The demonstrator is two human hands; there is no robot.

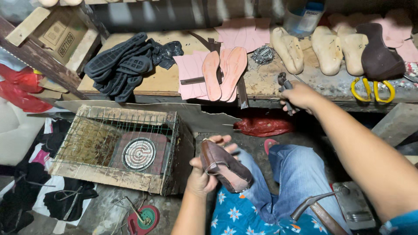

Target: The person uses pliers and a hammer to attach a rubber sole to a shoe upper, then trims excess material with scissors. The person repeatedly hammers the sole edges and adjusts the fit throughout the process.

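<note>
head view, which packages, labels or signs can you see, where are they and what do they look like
Cardboard box: top left, beside the bench, brown, open flaps, dark print on its side.
Plastic container: top, back of the bench behind the wooden shoe lasts, clear, with a blue and white label.
No screens or signs in view.

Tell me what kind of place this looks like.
Most likely a small shoemaking workshop: wooden shoe lasts and black rubber soles lie on the workbench, and the left hand holds a brown shoe upper.
</note>
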